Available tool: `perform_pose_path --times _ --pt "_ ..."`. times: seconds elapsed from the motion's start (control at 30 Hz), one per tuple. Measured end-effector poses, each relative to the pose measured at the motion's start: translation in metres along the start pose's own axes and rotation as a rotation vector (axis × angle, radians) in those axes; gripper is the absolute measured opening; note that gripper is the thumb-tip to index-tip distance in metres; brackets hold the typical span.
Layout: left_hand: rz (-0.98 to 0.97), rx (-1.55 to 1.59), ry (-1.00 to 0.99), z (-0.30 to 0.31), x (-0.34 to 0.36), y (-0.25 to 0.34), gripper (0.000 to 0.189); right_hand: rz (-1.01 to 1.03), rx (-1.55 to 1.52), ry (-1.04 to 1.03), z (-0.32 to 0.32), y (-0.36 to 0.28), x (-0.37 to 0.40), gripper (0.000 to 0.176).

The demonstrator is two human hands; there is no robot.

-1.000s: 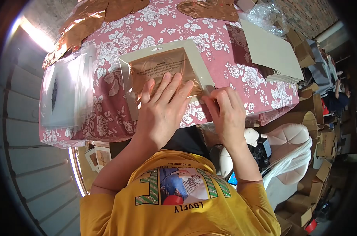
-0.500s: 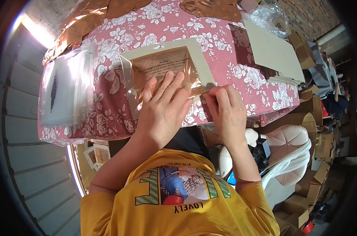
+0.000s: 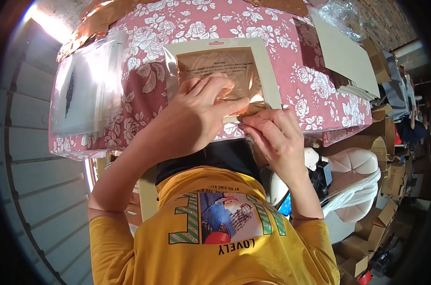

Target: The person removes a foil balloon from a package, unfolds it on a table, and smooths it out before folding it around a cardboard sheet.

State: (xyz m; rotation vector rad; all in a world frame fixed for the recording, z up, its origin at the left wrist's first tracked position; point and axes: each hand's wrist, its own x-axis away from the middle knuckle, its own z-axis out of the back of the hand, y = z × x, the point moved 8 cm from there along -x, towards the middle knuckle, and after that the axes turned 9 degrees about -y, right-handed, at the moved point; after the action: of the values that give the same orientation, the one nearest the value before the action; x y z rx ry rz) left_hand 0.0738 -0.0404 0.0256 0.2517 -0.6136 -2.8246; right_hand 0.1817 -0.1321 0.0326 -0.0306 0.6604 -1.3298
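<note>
A cream card frame (image 3: pixel 268 73) with a hang slot lies on the floral pink tablecloth. Copper-coloured film (image 3: pixel 192 61) shows in its window under a clear plastic bag with printed warning text. My left hand (image 3: pixel 203 102) rests on the bag, fingers bent and thumb apart from them, covering its lower middle. Beside the frame's lower right corner, my right hand (image 3: pixel 277 130) pinches what looks like the bag's edge; its fingertips partly hide it.
Clear plastic sleeves (image 3: pixel 85 90) are stacked on the table's left. Cream cards (image 3: pixel 343 54) lie at the right, with crumpled clear plastic (image 3: pixel 341 19) behind them. Copper foil (image 3: pixel 94 23) lies at the back left. A padded white seat (image 3: pixel 355 166) and cardboard boxes (image 3: pixel 391 180) stand right.
The frame and table appear further right and higher in view. My left hand has bent its fingers and turned, moving down over the bag. My right hand remains pinched near the lower right corner.
</note>
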Motion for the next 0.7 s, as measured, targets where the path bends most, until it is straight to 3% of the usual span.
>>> perform_pose_path --times 0.37,0.7 --pt "-0.056 0.034 0.033 -0.007 0.007 -0.004 0.046 0.154 0.094 -0.048 -0.016 -0.019 0.006 0.037" --pt "-0.053 0.007 0.066 -0.008 0.009 -0.003 0.046 0.348 0.315 -0.015 -0.029 -0.017 0.024 0.037"
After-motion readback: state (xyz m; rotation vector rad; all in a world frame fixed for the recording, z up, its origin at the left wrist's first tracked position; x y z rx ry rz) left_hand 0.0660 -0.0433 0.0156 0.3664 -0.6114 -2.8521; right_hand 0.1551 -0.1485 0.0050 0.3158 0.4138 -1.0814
